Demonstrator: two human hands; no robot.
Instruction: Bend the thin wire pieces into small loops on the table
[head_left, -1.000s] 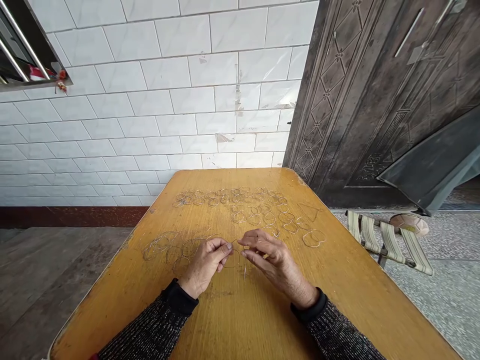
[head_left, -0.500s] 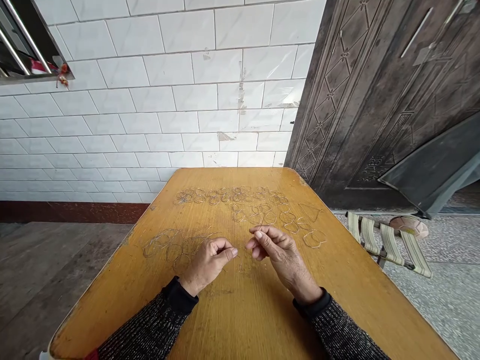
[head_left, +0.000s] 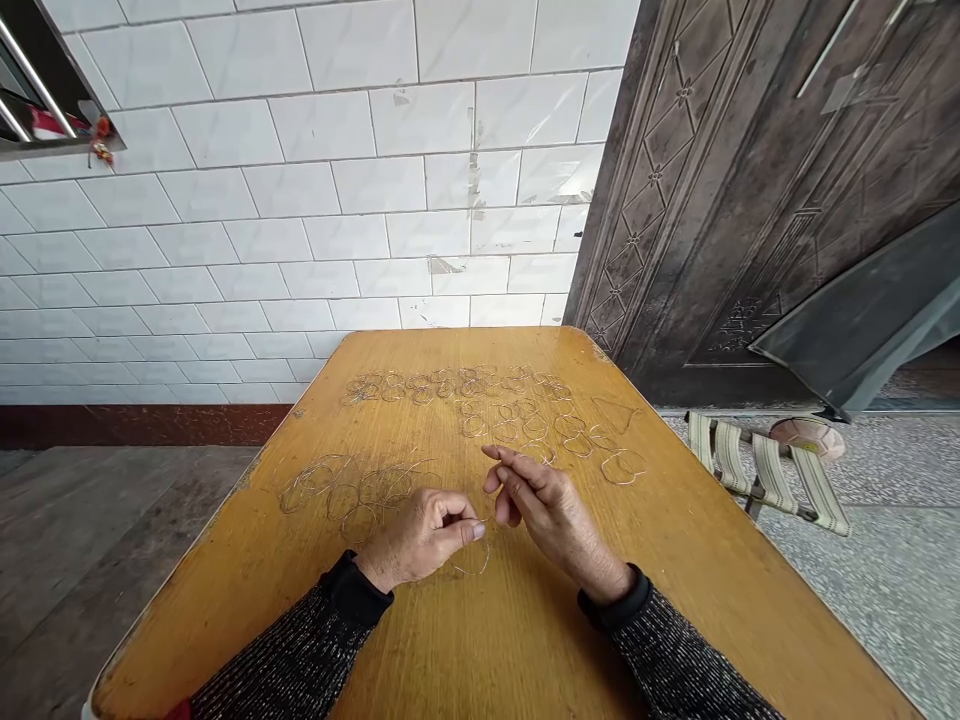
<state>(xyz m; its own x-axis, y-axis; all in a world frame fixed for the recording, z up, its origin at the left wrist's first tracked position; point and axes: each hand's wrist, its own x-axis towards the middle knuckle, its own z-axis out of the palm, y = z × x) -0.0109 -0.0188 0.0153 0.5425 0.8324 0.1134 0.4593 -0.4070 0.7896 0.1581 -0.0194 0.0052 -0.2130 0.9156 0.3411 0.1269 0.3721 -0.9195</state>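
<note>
Pinching one thin wire loop [head_left: 472, 573] between thumb and forefinger, the left hand [head_left: 424, 537] is reaching over the wooden table [head_left: 480, 650], knuckles facing up, the loop hanging just below its fingertips. Close beside it, the right hand [head_left: 551, 510] is extending its forefinger while the thumb is pressing near the bent fingers; whether it is gripping any wire, one cannot tell. Beyond both hands, wire rings [head_left: 457, 385] are lying in two rows, overlapping too much for counting. One tangled cluster [head_left: 322, 483] is lying at left, one triangular wire [head_left: 615, 412] at right. One stool [head_left: 772, 472] is showing four striped straps, one ball [head_left: 810, 437] sitting behind.
</note>
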